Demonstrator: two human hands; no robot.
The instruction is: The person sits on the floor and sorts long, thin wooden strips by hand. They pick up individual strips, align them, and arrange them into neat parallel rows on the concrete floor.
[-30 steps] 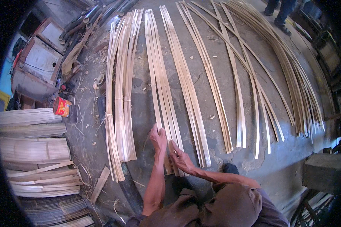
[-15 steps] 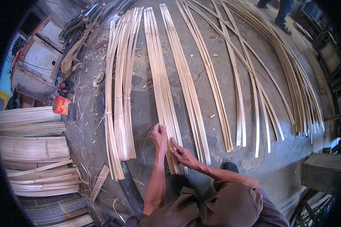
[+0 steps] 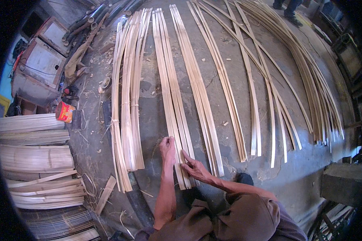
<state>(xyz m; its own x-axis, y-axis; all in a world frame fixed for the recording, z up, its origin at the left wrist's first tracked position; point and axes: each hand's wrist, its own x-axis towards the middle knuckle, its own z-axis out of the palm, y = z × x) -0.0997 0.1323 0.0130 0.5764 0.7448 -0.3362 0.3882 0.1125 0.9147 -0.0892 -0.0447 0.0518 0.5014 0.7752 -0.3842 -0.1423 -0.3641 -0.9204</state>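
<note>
One head view: left fisheye of a side-by-side pair on the wearer's head, aimed down and forward past the lap [image 3: 245, 217], upright, unmirrored. Left hand [image 3: 168, 149] and right hand [image 3: 195, 166] sit fairly near, below centre; the floor [image 3: 285, 176] runs out to another person's legs [image 3: 293, 9] far off, upper right, edges bending toward a dark rim.

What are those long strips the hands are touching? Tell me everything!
The strips are long, thin, flat and pale tan, and look like split bamboo or wood. Several lie side by side on the grey floor, stretching up the picture, with narrow gaps between some. The left grip is curled at their left edge; the right grip rests on their right side, near the closer end. I can't count them exactly.
</note>
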